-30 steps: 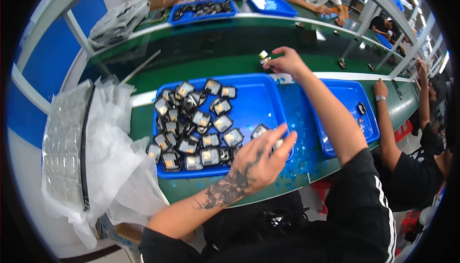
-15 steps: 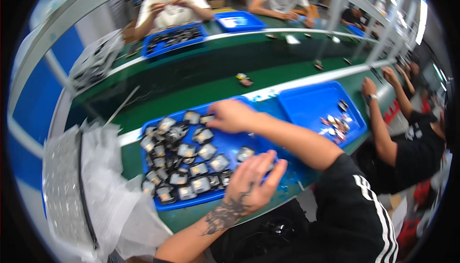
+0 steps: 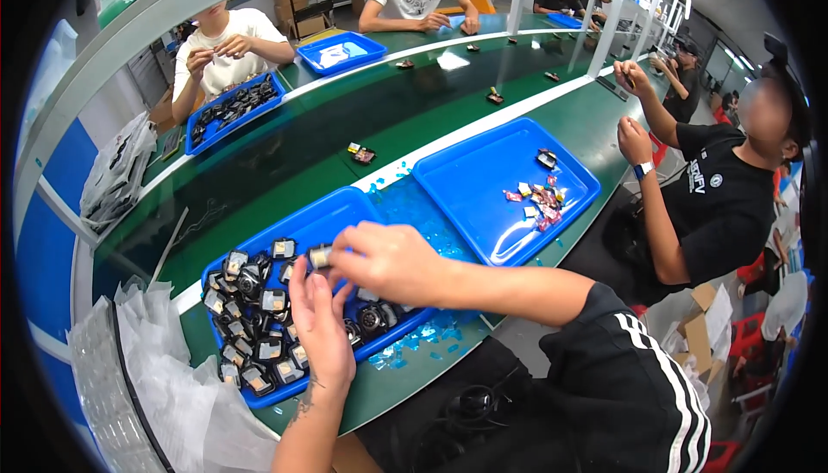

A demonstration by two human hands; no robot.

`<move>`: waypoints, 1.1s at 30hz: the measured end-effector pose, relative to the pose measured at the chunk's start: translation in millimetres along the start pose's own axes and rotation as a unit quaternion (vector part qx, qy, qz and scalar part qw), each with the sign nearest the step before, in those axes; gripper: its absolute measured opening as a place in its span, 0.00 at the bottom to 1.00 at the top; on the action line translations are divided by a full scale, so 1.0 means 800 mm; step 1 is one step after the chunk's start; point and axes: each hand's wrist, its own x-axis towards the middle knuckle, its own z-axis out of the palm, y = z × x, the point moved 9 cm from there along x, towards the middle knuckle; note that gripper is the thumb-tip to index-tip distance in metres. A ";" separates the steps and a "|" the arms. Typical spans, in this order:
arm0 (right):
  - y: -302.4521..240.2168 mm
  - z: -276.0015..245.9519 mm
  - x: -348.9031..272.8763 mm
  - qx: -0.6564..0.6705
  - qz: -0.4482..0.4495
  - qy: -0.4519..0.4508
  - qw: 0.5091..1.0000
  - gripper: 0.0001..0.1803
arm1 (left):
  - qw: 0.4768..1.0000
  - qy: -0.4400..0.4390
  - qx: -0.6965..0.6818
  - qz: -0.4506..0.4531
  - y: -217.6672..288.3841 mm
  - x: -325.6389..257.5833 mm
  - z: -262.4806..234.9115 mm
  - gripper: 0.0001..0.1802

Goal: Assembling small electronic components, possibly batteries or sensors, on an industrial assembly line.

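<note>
A small black module with a pale square face point(image 3: 320, 256) is pinched in the fingers of my right hand point(image 3: 392, 259), just over the near blue tray point(image 3: 332, 207). Beside it, my left hand point(image 3: 323, 326) is raised with its fingers stretched out and nothing plainly in them; its fingertips come close to the module, and I cannot tell whether they touch. Several similar black modules point(image 3: 259, 300) lie heaped in the left part of that tray, many with silvery square faces and cream patches, a few showing a round lens-like part. My hands hide some of them.
Another blue tray point(image 3: 483, 206) holds small pinkish and yellow parts point(image 3: 542, 201). Blue film scraps point(image 3: 423, 339) litter the bench around the near tray. Beyond runs a green conveyor point(image 3: 285, 180) with scattered parts. White wrapping point(image 3: 164, 369) stands at left; a co-worker point(image 3: 707, 180) sits at right.
My right hand has lifted a module from the tray. My left hand has moved left beside it, with its fingers turned upward. The view has shifted, showing more of the co-worker at right.
</note>
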 end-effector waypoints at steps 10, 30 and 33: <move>0.246 -0.181 -0.182 -0.098 0.428 0.000 0.899 0.08 | 0.989 -0.070 -0.069 -0.115 -0.018 -0.013 0.030 0.07; 0.268 -0.235 -0.217 -0.122 0.363 -0.098 0.919 0.05 | 0.977 -0.095 -0.084 -0.171 -0.019 -0.024 0.040 0.16; 0.240 -0.273 -0.198 -0.187 0.300 -0.026 0.935 0.04 | 0.975 -0.143 -0.040 -0.164 -0.025 -0.023 0.058 0.10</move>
